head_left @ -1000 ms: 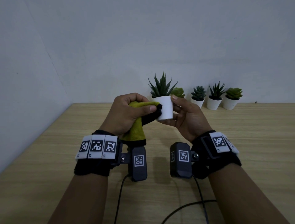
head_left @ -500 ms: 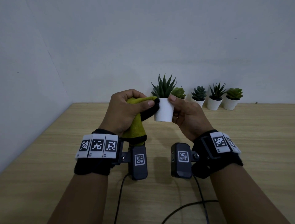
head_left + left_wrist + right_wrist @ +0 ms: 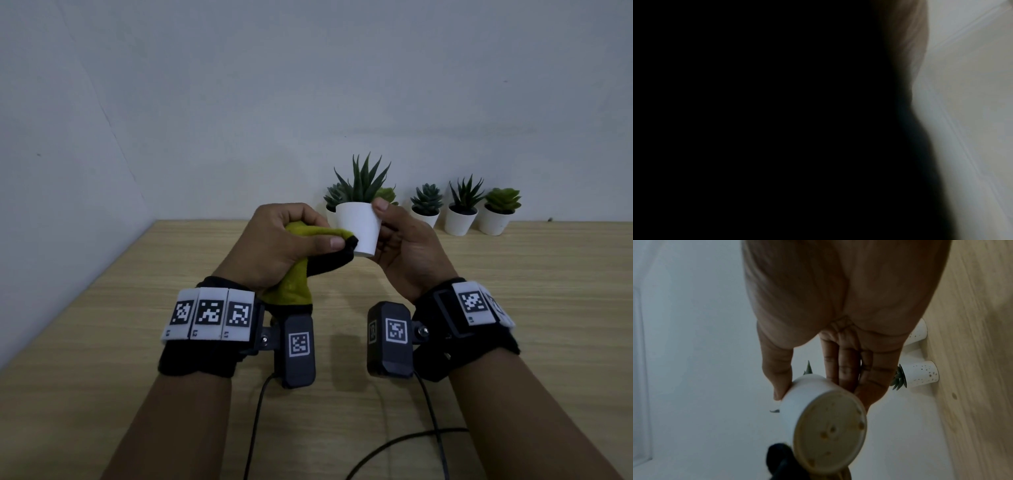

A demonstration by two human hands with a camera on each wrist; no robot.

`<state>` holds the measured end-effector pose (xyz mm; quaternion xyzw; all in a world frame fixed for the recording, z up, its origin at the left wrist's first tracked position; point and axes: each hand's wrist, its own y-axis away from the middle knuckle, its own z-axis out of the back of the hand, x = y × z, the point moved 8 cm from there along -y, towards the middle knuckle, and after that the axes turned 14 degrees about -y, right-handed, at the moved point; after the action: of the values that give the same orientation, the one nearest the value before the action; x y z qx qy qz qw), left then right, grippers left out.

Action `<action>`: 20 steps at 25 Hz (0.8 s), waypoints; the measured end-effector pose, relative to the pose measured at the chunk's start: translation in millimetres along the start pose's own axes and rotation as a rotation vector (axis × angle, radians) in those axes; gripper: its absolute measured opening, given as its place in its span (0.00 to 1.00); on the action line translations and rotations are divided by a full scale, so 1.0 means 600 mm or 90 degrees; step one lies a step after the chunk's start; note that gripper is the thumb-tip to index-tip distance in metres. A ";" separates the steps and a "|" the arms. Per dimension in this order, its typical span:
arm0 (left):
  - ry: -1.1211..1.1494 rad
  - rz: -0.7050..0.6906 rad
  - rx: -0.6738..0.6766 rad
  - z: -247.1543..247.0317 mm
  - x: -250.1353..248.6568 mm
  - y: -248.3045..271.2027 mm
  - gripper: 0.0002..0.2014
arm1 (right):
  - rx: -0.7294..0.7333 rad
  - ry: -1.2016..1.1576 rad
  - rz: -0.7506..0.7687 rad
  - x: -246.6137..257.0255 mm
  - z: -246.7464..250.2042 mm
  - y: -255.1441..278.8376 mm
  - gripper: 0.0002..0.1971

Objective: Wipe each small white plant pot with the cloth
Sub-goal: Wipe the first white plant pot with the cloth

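My right hand (image 3: pixel 394 236) holds a small white pot (image 3: pixel 359 228) with a spiky green plant above the table, thumb at the rim and fingers behind it. In the right wrist view the pot (image 3: pixel 818 410) shows its round underside, pinched between thumb and fingers (image 3: pixel 846 369). My left hand (image 3: pixel 287 246) grips a yellow-green cloth with a black edge (image 3: pixel 301 274) and presses its tip against the pot's lower left side. The left wrist view is almost all dark.
Several more small white pots with succulents (image 3: pixel 460 219) stand in a row along the back wall on the wooden table (image 3: pixel 102 325); two of them (image 3: pixel 920 376) show in the right wrist view. Black cables (image 3: pixel 428 435) trail across the near table.
The pot has risen a little and tilted in my right hand. The cloth in my left hand has slid down from the pot's upper side to near its base.
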<state>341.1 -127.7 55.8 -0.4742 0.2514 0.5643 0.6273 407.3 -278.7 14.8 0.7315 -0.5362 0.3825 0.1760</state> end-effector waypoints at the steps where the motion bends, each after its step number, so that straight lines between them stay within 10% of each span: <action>1: 0.028 0.005 -0.023 0.002 0.001 -0.001 0.07 | 0.004 -0.009 -0.003 0.000 -0.001 0.000 0.10; 8: 0.047 -0.004 0.001 -0.004 -0.002 0.001 0.07 | -0.001 -0.033 -0.015 -0.007 0.007 -0.010 0.34; 20: 0.176 0.021 -0.098 0.013 0.007 -0.002 0.06 | -0.010 0.006 -0.032 -0.010 0.001 -0.002 0.22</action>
<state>341.5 -118.6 56.1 -0.5896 0.2993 0.5215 0.5393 407.7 -274.6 10.4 0.7416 -0.5195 0.3774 0.1941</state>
